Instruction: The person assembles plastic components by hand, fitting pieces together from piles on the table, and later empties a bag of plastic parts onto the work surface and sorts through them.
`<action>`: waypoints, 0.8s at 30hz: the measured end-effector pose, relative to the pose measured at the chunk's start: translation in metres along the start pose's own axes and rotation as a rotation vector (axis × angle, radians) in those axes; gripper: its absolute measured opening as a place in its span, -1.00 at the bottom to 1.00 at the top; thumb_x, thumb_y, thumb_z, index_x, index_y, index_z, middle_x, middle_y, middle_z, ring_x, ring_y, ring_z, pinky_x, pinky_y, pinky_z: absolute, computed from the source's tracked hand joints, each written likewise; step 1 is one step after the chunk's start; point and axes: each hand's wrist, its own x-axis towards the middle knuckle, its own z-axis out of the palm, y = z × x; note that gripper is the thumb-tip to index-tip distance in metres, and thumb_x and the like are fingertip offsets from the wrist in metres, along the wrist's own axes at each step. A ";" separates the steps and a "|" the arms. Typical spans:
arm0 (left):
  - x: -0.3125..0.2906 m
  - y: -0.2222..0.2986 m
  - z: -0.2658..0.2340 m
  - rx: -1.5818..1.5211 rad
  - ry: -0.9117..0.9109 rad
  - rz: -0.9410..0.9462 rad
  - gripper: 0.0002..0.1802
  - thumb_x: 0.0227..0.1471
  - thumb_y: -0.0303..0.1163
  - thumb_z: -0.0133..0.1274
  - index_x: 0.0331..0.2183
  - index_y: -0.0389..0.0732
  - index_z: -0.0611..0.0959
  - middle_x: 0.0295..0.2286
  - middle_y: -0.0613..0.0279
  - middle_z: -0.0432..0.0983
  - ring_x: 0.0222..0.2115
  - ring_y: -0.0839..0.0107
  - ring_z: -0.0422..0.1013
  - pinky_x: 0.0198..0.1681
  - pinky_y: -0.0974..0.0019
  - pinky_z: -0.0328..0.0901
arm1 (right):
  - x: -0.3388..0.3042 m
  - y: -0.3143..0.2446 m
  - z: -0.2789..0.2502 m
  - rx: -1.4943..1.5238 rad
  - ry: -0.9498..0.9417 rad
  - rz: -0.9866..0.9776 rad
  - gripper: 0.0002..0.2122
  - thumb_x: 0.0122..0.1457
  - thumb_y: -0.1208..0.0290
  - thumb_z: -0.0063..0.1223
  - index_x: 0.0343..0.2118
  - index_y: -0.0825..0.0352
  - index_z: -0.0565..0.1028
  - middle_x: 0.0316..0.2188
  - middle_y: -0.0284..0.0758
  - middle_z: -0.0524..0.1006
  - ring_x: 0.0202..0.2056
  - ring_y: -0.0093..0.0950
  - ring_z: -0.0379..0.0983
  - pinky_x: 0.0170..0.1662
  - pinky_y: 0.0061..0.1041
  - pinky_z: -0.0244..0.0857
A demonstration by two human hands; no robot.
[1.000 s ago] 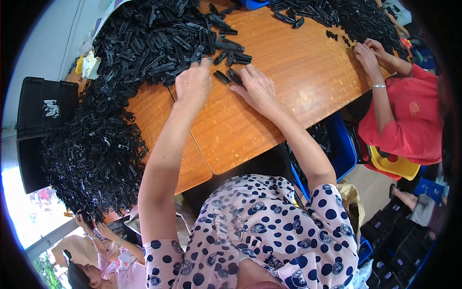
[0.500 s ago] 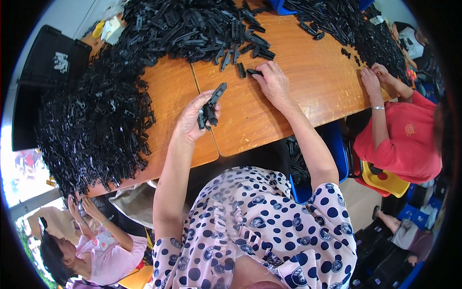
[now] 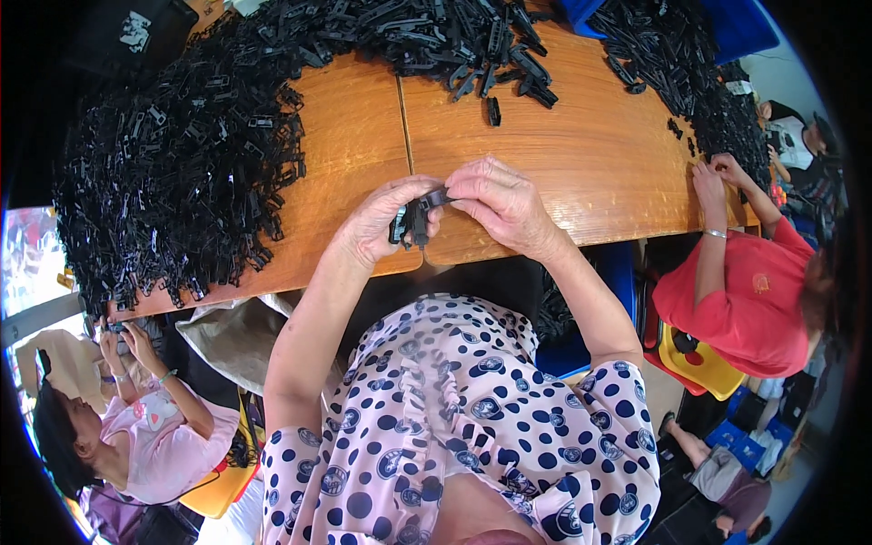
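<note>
My left hand [image 3: 380,222] is closed around several small black plastic parts [image 3: 416,225] just above the table's near edge. Against it, my right hand [image 3: 501,207] pinches a slim black plastic piece [image 3: 438,197] between thumb and fingers, its end meeting the parts in my left hand. Whether the piece is joined to them I cannot tell. One loose black plastic piece [image 3: 493,112] lies apart on the wooden table [image 3: 563,154], in front of a heap of long black plastic parts [image 3: 409,32].
A big heap of small black parts [image 3: 173,182] covers the table's left side. More black parts [image 3: 649,54] lie at the far right beside a blue bin [image 3: 745,32]. One person in red [image 3: 745,291] works on the right, another in pink [image 3: 163,427] on the left.
My right hand has come back from beside the far heap to my left hand, bringing a black piece. My left hand has turned its parts. The whole view has shifted.
</note>
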 end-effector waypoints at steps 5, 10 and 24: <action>-0.010 0.003 -0.005 0.088 -0.028 -0.011 -0.69 0.09 -0.24 0.07 -0.22 -0.29 0.54 -0.48 0.23 0.50 -0.57 0.51 0.44 -0.55 0.48 0.38 | -0.008 -0.005 0.010 -0.096 0.003 -0.050 -0.82 -0.15 0.71 0.17 -0.41 0.41 0.51 -0.33 -0.22 0.51 -0.31 -0.29 0.48 -0.29 -0.44 0.40; -0.026 -0.017 0.006 0.178 0.031 0.326 -0.73 0.05 -0.23 0.13 -0.26 -0.19 0.55 -0.50 0.30 0.51 -0.58 0.55 0.44 -0.60 0.56 0.28 | -0.001 -0.010 0.027 -0.188 0.115 -0.041 -0.77 -0.22 0.75 0.16 -0.41 0.43 0.50 -0.33 -0.23 0.51 -0.32 -0.28 0.48 -0.29 -0.41 0.41; -0.084 -0.023 -0.037 0.298 0.472 0.832 -0.76 0.04 -0.33 0.13 -0.25 -0.24 0.55 -0.46 0.31 0.53 -0.61 0.64 0.37 -0.61 0.61 0.22 | 0.033 -0.045 0.097 0.403 -0.068 0.525 -0.65 -0.06 0.45 0.28 -0.21 0.39 0.43 -0.31 -0.25 0.50 -0.26 -0.39 0.46 -0.18 -0.42 0.35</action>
